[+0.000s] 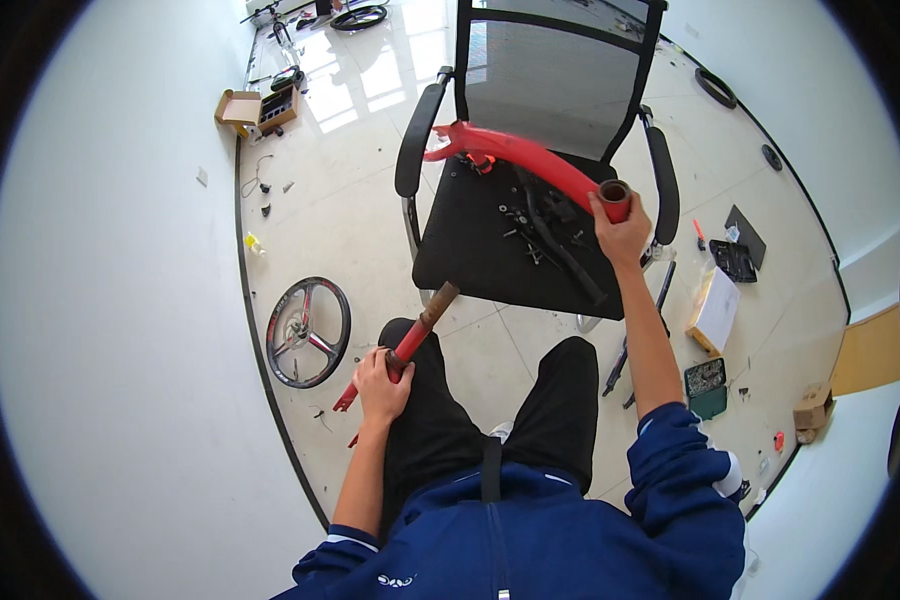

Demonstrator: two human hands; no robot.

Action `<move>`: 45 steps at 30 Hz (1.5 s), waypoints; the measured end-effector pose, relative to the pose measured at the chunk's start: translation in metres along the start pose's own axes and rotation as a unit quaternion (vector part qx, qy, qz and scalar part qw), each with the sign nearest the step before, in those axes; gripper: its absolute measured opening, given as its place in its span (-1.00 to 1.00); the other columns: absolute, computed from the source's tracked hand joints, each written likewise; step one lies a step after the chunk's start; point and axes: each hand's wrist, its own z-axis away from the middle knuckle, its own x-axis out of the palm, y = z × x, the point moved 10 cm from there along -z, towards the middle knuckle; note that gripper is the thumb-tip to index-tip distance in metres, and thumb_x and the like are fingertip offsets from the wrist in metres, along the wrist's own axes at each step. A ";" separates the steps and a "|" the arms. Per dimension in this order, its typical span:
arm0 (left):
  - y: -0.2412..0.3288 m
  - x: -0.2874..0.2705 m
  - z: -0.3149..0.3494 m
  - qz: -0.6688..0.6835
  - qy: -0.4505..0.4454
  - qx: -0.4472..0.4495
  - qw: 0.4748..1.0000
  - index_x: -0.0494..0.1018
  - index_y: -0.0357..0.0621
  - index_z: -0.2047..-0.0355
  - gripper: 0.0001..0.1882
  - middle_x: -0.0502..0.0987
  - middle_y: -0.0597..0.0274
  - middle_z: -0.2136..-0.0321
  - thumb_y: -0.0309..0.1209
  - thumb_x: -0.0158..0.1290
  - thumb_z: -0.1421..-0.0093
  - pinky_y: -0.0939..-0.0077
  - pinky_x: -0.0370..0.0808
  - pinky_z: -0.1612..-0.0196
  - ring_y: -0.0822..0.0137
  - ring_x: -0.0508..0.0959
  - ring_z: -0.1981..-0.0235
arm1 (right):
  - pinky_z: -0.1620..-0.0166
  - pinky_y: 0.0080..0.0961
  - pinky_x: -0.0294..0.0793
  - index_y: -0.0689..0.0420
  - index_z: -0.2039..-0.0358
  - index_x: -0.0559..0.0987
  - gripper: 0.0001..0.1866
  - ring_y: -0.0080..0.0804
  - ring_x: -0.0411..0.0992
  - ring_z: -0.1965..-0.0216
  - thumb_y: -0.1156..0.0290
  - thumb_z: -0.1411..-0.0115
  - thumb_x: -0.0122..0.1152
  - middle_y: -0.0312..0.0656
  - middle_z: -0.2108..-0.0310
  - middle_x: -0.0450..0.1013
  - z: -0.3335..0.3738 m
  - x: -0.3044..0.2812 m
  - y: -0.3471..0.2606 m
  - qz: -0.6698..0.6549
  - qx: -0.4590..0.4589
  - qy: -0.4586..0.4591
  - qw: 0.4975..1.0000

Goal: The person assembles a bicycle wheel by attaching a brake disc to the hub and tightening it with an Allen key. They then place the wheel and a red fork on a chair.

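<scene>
My left hand (382,385) is closed around a red bicycle fork (410,342) above my left thigh. Its rusty steerer tube tilts up to the right, and its prongs point down to the left. In my right hand (622,228) is a red curved bicycle frame (530,152), gripped by its head tube, whose open end faces up. The frame reaches leftward over the seat of a black office chair (460,235). Beneath it on the seat lie a dark handlebar-like bar (560,250) and several small bolts and nuts. Fork and frame are apart.
A spoked wheel (309,332) lies on the floor at left, near an open cardboard box (238,108). To the right are a white box (713,311), a green case of small parts (706,388) and a black tool case (733,262). Tyres (715,88) lie farther off.
</scene>
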 end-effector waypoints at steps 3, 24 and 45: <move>-0.001 -0.002 0.002 -0.002 0.011 -0.001 1.000 0.41 -0.17 0.10 -0.50 0.45 0.09 0.08 -0.15 0.23 -0.03 0.08 0.30 -0.03 0.01 0.42 0.01 | 0.20 -0.27 0.52 0.20 0.20 0.48 -0.58 0.03 0.54 0.27 0.23 -0.06 0.42 0.01 0.33 0.54 0.020 0.029 0.037 0.021 0.008 -0.052 0.998; 0.008 -0.003 0.001 0.001 -0.003 0.014 1.000 0.42 -0.20 0.10 -0.51 0.45 0.05 0.10 -0.19 0.24 -0.04 0.10 0.29 -0.04 -0.02 0.43 0.03 | -0.22 -0.17 0.21 0.21 -0.08 0.35 -0.41 0.03 0.25 -0.15 0.44 -0.01 0.30 0.07 -0.08 0.34 0.224 0.000 0.041 0.098 0.140 -0.105 0.980; 0.027 0.000 0.007 -0.005 -0.031 0.089 0.996 0.48 -0.16 0.17 -0.57 0.46 0.12 0.03 -0.21 0.26 0.01 -0.02 0.20 -0.16 0.03 0.41 -0.05 | -0.23 -0.13 0.17 0.09 -0.09 0.39 -0.37 0.00 0.22 -0.22 0.31 0.03 0.34 0.02 -0.18 0.27 0.234 0.023 -0.134 -0.093 0.083 -0.292 0.948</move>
